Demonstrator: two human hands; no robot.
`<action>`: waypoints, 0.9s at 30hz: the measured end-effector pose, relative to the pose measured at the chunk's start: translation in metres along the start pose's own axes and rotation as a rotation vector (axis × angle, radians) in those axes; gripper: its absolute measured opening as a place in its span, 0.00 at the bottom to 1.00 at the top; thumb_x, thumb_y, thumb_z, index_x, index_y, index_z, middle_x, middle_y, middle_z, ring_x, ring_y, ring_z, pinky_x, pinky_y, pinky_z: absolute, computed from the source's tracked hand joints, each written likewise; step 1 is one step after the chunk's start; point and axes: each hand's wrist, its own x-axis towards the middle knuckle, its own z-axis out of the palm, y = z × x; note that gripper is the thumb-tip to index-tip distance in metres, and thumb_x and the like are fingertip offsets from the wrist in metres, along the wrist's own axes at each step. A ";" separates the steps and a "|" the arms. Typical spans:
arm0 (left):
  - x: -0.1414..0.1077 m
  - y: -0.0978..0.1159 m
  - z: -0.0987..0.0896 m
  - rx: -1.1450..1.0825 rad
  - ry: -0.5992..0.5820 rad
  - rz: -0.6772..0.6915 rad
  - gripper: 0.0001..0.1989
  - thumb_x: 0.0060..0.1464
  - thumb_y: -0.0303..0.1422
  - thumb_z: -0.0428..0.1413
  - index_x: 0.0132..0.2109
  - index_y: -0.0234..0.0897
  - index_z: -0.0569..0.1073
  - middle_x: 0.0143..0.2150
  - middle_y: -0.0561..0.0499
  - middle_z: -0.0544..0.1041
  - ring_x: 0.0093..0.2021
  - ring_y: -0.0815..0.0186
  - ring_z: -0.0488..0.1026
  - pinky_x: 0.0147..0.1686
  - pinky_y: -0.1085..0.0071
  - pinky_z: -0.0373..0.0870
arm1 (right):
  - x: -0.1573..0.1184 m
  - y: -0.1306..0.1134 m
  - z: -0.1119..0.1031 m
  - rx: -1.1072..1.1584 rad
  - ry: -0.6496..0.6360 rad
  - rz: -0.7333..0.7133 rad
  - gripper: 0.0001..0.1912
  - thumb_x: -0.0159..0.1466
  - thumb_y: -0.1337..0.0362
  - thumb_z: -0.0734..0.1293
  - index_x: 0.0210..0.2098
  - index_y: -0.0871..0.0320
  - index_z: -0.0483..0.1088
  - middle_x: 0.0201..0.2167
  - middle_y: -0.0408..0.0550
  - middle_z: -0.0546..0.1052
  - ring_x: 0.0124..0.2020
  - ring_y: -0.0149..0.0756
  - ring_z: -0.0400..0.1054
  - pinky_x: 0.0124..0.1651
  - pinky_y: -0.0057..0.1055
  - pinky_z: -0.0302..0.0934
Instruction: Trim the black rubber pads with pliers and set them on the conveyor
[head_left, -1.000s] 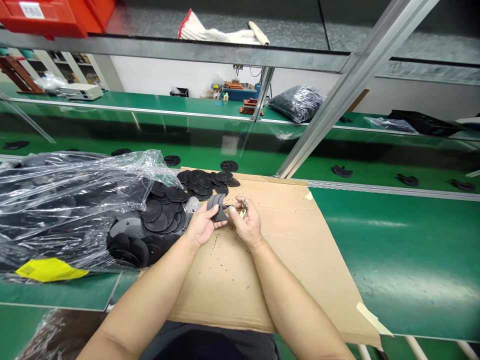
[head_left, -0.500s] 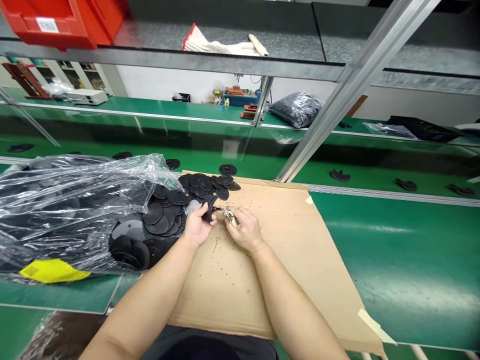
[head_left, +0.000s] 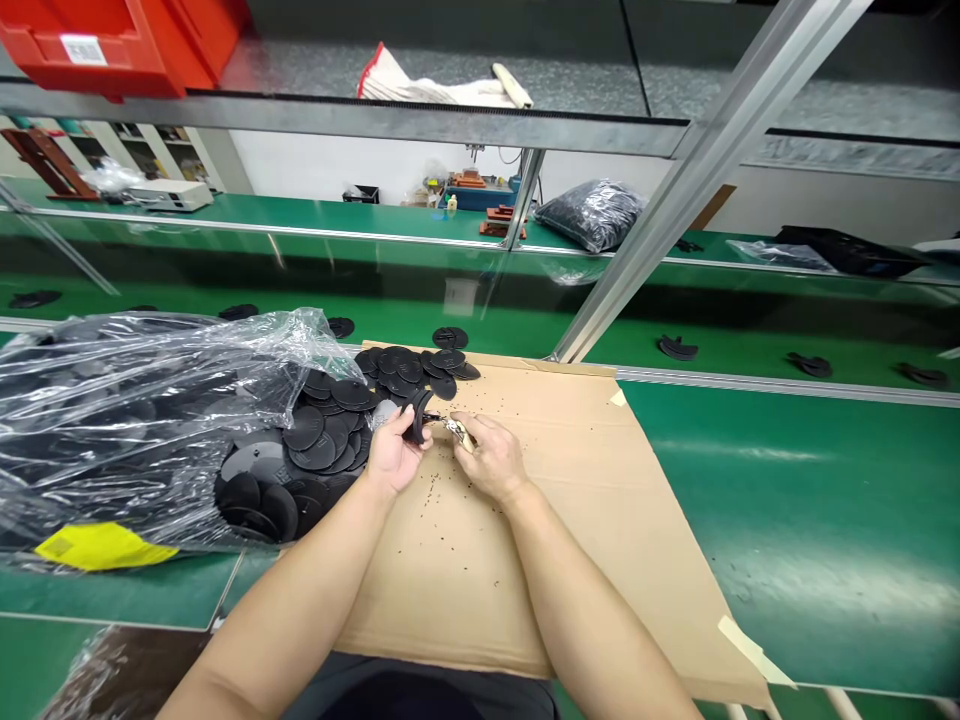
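My left hand [head_left: 396, 452] is closed on a curved black plastic part [head_left: 419, 415] above the cardboard sheet [head_left: 600, 520]. Light-handled pliers [head_left: 459, 433] are gripped in my right hand [head_left: 491, 455], their jaws at the right side of the black part. Whether the jaws touch it is too small to tell. Round black discs [head_left: 319, 440] lie heaped to the left and behind my left hand, partly under a clear plastic bag [head_left: 150, 400]. Tiny dark scraps are scattered over the cardboard.
Black parts lie along the green belt [head_left: 517, 320] behind the cardboard. A metal post [head_left: 675, 200] slants up at the right. Overhead, a shelf holds a red bin [head_left: 142, 50] and a white glove [head_left: 435, 88]. A yellow label [head_left: 105, 547] lies at the left.
The whole view has shifted slightly. Both hands keep nearly the same place and grip, and the pliers' handles show a little more clearly.
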 end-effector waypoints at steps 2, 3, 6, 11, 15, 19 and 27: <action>-0.001 0.000 0.001 0.017 0.004 0.026 0.11 0.48 0.29 0.61 0.33 0.35 0.65 0.28 0.53 0.71 0.21 0.72 0.66 0.20 0.75 0.59 | 0.000 0.000 0.000 0.000 0.001 0.016 0.18 0.59 0.67 0.63 0.48 0.53 0.72 0.34 0.47 0.76 0.36 0.39 0.70 0.42 0.32 0.64; -0.001 0.000 0.002 0.028 0.007 0.038 0.11 0.48 0.29 0.62 0.33 0.35 0.65 0.28 0.54 0.71 0.21 0.71 0.66 0.20 0.75 0.60 | 0.000 0.000 0.001 0.003 0.001 0.025 0.18 0.59 0.67 0.63 0.48 0.53 0.72 0.34 0.47 0.77 0.36 0.39 0.70 0.41 0.32 0.64; -0.002 -0.001 0.003 0.058 0.017 0.069 0.11 0.47 0.30 0.62 0.35 0.36 0.67 0.30 0.52 0.73 0.22 0.71 0.68 0.22 0.74 0.62 | 0.000 -0.001 0.001 0.020 -0.003 0.061 0.19 0.58 0.67 0.63 0.48 0.52 0.73 0.35 0.46 0.77 0.36 0.40 0.71 0.40 0.32 0.64; -0.002 -0.003 0.002 0.080 0.011 0.106 0.12 0.48 0.31 0.62 0.38 0.36 0.68 0.32 0.50 0.75 0.23 0.70 0.69 0.22 0.74 0.62 | -0.001 -0.001 0.003 0.061 -0.007 0.102 0.20 0.56 0.67 0.63 0.48 0.51 0.73 0.39 0.45 0.78 0.39 0.40 0.71 0.42 0.33 0.65; -0.001 -0.004 0.000 0.098 -0.001 0.123 0.12 0.49 0.32 0.61 0.40 0.36 0.69 0.34 0.48 0.76 0.23 0.70 0.69 0.22 0.74 0.62 | -0.002 -0.001 0.004 0.131 -0.003 0.087 0.19 0.56 0.67 0.63 0.47 0.52 0.73 0.42 0.45 0.78 0.42 0.41 0.72 0.47 0.34 0.66; -0.002 -0.004 0.001 0.109 -0.008 0.139 0.12 0.49 0.33 0.61 0.40 0.35 0.69 0.33 0.48 0.75 0.23 0.71 0.68 0.23 0.74 0.63 | -0.002 -0.002 0.004 0.142 -0.005 0.107 0.19 0.55 0.68 0.63 0.45 0.51 0.73 0.42 0.45 0.78 0.42 0.41 0.72 0.47 0.35 0.66; -0.005 -0.003 0.004 0.115 -0.036 0.169 0.14 0.48 0.34 0.63 0.41 0.36 0.69 0.34 0.49 0.75 0.24 0.71 0.68 0.22 0.75 0.62 | 0.000 -0.003 0.004 0.173 -0.038 0.142 0.22 0.51 0.71 0.62 0.44 0.52 0.74 0.41 0.45 0.79 0.42 0.41 0.72 0.48 0.36 0.66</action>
